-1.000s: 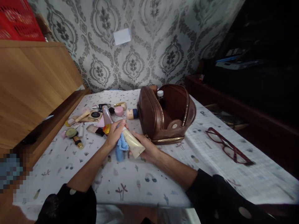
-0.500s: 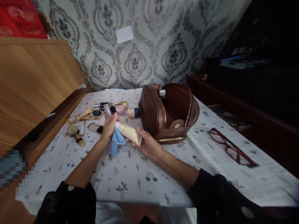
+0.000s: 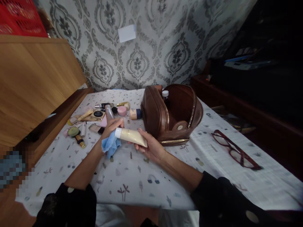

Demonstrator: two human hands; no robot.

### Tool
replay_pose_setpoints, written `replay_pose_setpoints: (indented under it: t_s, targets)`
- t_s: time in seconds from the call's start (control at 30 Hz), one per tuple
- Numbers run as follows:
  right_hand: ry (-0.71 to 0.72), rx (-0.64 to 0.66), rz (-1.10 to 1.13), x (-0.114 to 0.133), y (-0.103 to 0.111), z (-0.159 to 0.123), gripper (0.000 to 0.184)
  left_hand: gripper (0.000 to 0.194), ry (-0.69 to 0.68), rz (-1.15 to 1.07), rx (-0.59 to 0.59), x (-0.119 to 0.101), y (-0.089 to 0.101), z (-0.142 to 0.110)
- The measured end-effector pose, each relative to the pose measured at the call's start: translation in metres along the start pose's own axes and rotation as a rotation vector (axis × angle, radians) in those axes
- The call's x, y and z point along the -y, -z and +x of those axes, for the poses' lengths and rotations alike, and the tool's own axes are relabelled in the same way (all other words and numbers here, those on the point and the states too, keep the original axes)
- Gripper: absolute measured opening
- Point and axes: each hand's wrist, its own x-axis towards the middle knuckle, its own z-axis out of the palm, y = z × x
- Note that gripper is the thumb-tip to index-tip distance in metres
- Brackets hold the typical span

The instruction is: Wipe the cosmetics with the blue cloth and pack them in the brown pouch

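Note:
A cream-coloured squeeze tube (image 3: 131, 136) with a white cap is held above the table, its cap end pointing left. My right hand (image 3: 151, 145) is closed around the tube's flat crimped end. My left hand (image 3: 111, 127) grips a light blue cloth (image 3: 110, 144) at the cap end; part of the cloth hangs below the fingers. Just beyond the hands stands a brown leather cosmetic bag (image 3: 153, 116), unzipped, with a white-capped bottle (image 3: 165, 94) inside it. A jar with a dark blue lid (image 3: 135, 114) lies against the bag's left side.
Several cosmetics lie left of the bag, among them a pink round jar (image 3: 121, 110), a silver tube (image 3: 109, 112) and a green-topped compact (image 3: 73, 131). Red-framed glasses (image 3: 236, 151) rest at the right on the patterned tablecloth (image 3: 142, 176). A wooden panel (image 3: 40, 69) borders the left side.
The left hand and blue cloth have shifted slightly left, and the cloth is bunched differently. The tube has turned a little toward level, showing more of its white cap.

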Motion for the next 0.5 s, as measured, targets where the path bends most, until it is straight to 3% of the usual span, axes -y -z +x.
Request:
replay_pose_setpoints:
  t_s: [0.13,0.33,0.5]
  targets:
    - [-0.005,-0.011,0.008,0.0003,-0.0006,0.0000,0.035,0.054,0.038,-0.003,-0.013,0.0010,-0.0023,0.0014]
    - [0.035,0.043,0.046,-0.0023,0.0013,-0.0007,0.027,0.055,0.054,0.053,-0.123,-0.0017,-0.0064,-0.0003]
    - [0.110,0.053,0.056,-0.0065,0.0053,0.0013,0.026,0.056,0.071,-0.029,-0.153,-0.0019,-0.0097,-0.0038]
